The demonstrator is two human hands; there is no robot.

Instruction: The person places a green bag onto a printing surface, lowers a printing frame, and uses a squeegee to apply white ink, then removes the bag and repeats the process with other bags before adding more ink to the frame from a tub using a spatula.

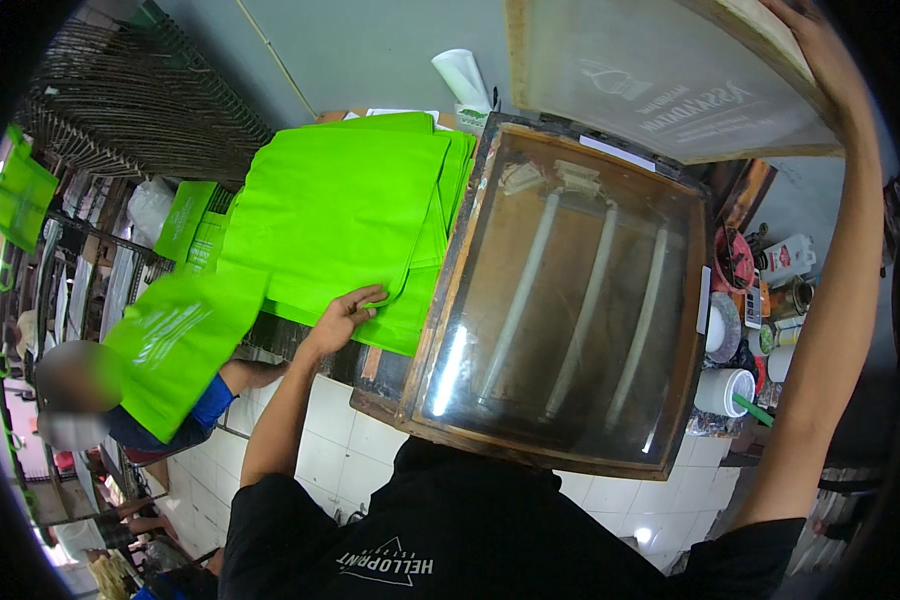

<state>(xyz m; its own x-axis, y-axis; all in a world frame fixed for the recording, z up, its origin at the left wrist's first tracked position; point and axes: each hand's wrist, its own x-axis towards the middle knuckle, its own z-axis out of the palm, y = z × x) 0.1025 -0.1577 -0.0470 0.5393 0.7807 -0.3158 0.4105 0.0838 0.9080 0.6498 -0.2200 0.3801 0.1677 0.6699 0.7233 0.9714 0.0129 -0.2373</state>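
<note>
My left hand (pixel 346 314) is at the near right corner of a stack of bright green fabric bags (pixel 335 205), its fingers closed on the edge of the top sheet. High at the right, my right hand (pixel 820 45) grips the wooden rim of a screen-printing frame (pixel 670 80). That frame is tilted up, and its pale mesh carries a stencil design. Below it lies a glass-topped wooden light box (pixel 570 300), with three long tubes visible under the glass. Nothing lies on the glass apart from reflections.
Left of me, a seated person holds a printed green bag (pixel 185 335). A wire drying rack (pixel 150 90) stands behind. A paper roll (pixel 462 80) sits beyond the stack. To the right are a white tub (pixel 724 391), a white jug (pixel 788 258) and a red basin (pixel 733 262).
</note>
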